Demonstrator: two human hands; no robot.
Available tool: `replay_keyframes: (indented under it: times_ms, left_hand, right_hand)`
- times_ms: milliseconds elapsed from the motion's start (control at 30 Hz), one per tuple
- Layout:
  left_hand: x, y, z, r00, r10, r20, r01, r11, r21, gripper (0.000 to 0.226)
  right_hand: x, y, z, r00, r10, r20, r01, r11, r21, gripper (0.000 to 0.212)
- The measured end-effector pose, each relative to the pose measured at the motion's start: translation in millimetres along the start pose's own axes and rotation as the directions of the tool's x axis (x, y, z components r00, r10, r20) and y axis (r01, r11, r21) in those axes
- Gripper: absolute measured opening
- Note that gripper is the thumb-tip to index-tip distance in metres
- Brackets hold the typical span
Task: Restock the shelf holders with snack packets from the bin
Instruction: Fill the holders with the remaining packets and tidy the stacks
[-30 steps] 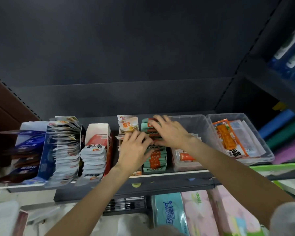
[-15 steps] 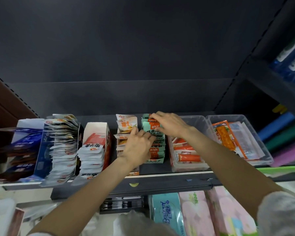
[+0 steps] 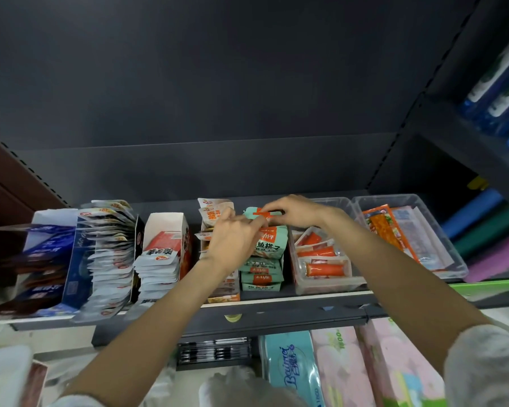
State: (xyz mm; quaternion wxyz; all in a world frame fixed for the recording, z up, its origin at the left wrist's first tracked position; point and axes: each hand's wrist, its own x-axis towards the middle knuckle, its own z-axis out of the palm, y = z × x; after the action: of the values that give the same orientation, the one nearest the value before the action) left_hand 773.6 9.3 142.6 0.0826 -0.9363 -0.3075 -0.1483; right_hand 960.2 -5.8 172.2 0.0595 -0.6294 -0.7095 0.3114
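- While both hands work at the middle of it, the dark shelf (image 3: 276,318) carries a row of holders and two clear plastic bins.
- Below the shelf lie three tissue packs: one blue (image 3: 291,374) and two pink (image 3: 344,368).
- At the left stand a blue carton (image 3: 71,274) with a long fanned row of silver packets (image 3: 106,259), too many to count, and a white and red carton (image 3: 171,230) with a smaller stack of white packets (image 3: 156,262).
- One clear bin (image 3: 323,284) just right of the hands holds about four orange stick packets (image 3: 325,269); the second clear bin (image 3: 450,259), further right, holds long orange and clear packets (image 3: 391,230).
- Between the cartons and the bins is the stack of green snack packets (image 3: 262,274), at least four visible from the front, and beside it a beige packet stack (image 3: 215,212).
- The right hand (image 3: 297,211) pinches the top green packet (image 3: 256,214) at the back of the stack, thumb and bent fingers meeting on its upper edge.
- The left hand (image 3: 232,242) has curled fingers that touch the same packet from the left; I cannot tell if they really grip it.
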Motion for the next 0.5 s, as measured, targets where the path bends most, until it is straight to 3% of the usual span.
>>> replay_keyframes:
  times_ms: [100, 133, 233, 333, 400, 500]
  left_hand:
    - [-1.0, -5.5, 5.8, 0.997, -0.079, -0.018, 0.078, 0.995, -0.061, 0.017]
    - [-1.4, -8.1, 6.9, 0.994, -0.105, -0.028, 0.103, 0.991, -0.081, 0.019]
    - [-5.5, -11.3, 7.9, 0.984, -0.145, -0.108, 0.138, 0.988, -0.069, 0.027]
    - [-22.1, -6.0, 4.2, 0.976, -0.026, -0.215, 0.006, 0.996, -0.093, 0.026]
    - [-36.3, -2.6, 2.9, 0.984, 0.091, -0.151, -0.106, 0.990, -0.097, 0.039]
    - [-47.5, -0.2, 3.5, 0.978, 0.164, 0.126, -0.154, 0.984, -0.090, 0.066]
  right_hand:
    - [-12.2, -0.6, -2.0, 0.989, 0.050, 0.141, -0.086, 0.962, 0.258, 0.041]
    - [-15.6, 0.9, 0.8, 0.984, 0.050, 0.172, -0.096, 0.957, 0.273, 0.046]
    - [-17.1, 6.5, 19.2, 0.998, 0.010, 0.058, -0.012, 0.999, 0.030, 0.060]
    - [-12.5, 7.1, 30.9, 0.993, -0.055, -0.101, 0.044, 0.993, -0.110, 0.051]
    - [-12.1, 6.9, 30.9, 0.993, -0.060, -0.104, 0.049, 0.993, -0.107, 0.049]
    - [-12.5, 5.9, 27.9, 0.995, -0.032, -0.096, 0.021, 0.993, -0.113, 0.047]
